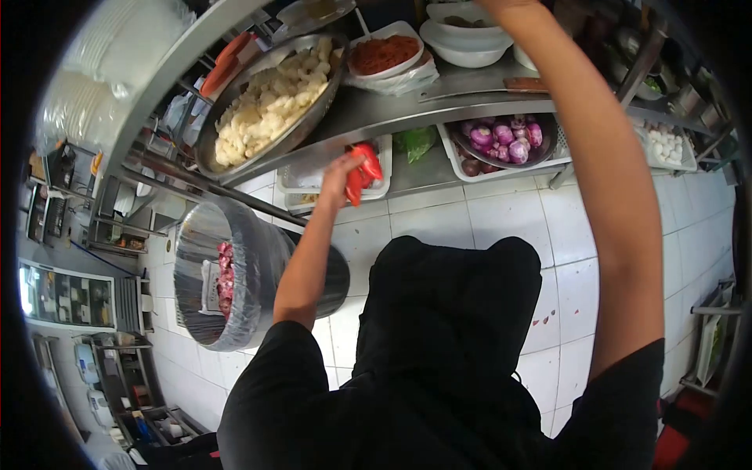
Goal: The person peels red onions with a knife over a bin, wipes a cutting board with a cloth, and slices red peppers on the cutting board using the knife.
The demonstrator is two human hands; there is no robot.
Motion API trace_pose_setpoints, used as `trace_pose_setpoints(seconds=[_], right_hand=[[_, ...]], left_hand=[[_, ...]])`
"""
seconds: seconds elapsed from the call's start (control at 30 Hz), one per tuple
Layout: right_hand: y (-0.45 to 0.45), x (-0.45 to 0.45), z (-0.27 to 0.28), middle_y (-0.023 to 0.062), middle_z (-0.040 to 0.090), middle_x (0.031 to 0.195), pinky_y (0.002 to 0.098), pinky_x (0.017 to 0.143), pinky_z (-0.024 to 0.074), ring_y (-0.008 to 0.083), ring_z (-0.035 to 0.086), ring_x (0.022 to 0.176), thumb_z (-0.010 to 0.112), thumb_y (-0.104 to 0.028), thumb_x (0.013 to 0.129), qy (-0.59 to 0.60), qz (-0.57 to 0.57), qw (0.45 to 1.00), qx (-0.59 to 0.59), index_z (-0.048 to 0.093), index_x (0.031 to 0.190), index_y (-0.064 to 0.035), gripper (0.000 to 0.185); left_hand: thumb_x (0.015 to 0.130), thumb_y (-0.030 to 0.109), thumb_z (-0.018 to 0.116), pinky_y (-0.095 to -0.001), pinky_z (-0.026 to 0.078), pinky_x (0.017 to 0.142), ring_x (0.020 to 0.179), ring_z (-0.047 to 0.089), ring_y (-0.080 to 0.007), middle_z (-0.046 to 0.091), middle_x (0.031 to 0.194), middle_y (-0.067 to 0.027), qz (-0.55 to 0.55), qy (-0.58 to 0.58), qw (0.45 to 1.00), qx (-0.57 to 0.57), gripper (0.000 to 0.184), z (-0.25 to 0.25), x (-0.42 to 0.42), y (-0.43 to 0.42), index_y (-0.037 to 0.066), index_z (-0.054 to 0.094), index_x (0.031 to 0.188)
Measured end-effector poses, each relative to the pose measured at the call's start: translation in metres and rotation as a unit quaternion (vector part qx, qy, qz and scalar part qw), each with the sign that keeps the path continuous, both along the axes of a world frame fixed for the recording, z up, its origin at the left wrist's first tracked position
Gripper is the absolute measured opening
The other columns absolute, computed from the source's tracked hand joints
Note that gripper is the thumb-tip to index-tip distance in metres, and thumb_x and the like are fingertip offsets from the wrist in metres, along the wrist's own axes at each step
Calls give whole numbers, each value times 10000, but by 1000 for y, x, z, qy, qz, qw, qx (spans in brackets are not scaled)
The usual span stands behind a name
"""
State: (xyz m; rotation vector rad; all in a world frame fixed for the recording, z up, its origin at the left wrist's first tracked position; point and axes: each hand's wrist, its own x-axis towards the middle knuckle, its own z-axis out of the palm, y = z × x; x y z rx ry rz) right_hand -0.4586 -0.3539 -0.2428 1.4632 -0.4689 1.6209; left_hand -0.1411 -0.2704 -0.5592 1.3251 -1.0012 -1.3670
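My left hand (338, 174) is closed around shiny red peppers (363, 174), just in front of the steel table's edge. Below them, on the lower shelf, is a white plastic tray (301, 179). My right arm stretches far forward over the table; only the base of my right hand (509, 5) shows at the top edge, with its fingers out of sight. Near that arm, a knife (486, 90) with a wooden handle lies on the steel table (376, 117). A large metal bowl (205, 145) of peeled, pale pieces stands left of the knife.
A bowl of purple onions (513, 145) sits in a white crate (462, 168) on the lower shelf, beside a green bag (415, 142). A plastic-lined bin (254, 266) stands at left. White containers (462, 47) and a tray of red shreds (384, 55) line the table's back.
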Motion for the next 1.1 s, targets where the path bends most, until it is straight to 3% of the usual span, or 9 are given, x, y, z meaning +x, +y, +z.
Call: trace_pose_setpoints(seconds=[0.1,0.4,0.83,0.9,0.93,0.97,1.03,1.07,1.1], right_hand=[[16,-6,7,181,634,1095,469,849,464,335,614,949,657,-224,874,9,14,989,147,594,1166,-39,351],[54,-14,45,130,591,1118,440,834,469,328,564,916,730,-198,825,3,39,937,348,603,1160,-23,399],[193,-26,137,149,644,968,468,820,480,383,604,840,656,-140,875,10,27,780,626,673,1085,-62,225],[240,-40,112,178,666,851,497,744,488,399,626,774,614,-182,922,-81,98,715,687,696,1003,-40,182],[260,-59,85,206,678,843,517,698,488,411,643,778,543,-271,976,5,65,661,747,691,958,-35,280],[280,-75,76,226,677,881,472,761,511,404,644,843,427,-382,1024,84,2,514,854,711,1017,-40,444],[326,-117,-21,168,716,893,441,829,540,346,684,881,411,-391,1035,145,-22,442,885,714,1006,-32,470],[345,-155,-94,143,729,919,411,820,548,281,703,879,411,-419,1038,337,-26,451,826,726,1005,-45,490],[360,-174,-122,116,728,925,395,796,555,238,709,863,494,-426,995,335,9,306,891,717,1036,-62,429]], left_hand=[[872,231,732,-317,516,677,772,622,-158,654,884,-36,-44,70,987,139,341,-7,-32,25,50,618,1137],[826,183,793,-315,548,764,893,670,-184,673,1062,-114,-229,97,939,238,531,187,-170,110,-39,577,1257],[909,179,695,-323,547,694,794,662,-182,674,979,-73,-47,279,948,148,341,454,-56,257,17,608,1196],[916,198,686,-308,537,700,788,655,-172,668,964,-60,4,299,948,107,315,475,-29,272,33,611,1173],[918,206,684,-302,533,706,788,651,-167,665,955,-53,35,313,945,89,301,483,-17,280,42,613,1160],[917,205,683,-304,531,709,794,649,-163,661,947,-45,76,321,941,79,283,492,-9,291,52,615,1146],[920,203,675,-311,528,709,805,647,-155,657,933,-32,158,323,932,45,242,502,10,308,71,619,1114],[922,199,671,-314,526,706,807,645,-155,662,943,-35,202,310,929,34,253,509,16,321,74,621,1136],[920,203,673,-315,525,707,807,644,-155,663,951,-38,245,307,919,18,277,520,19,335,71,617,1157]])
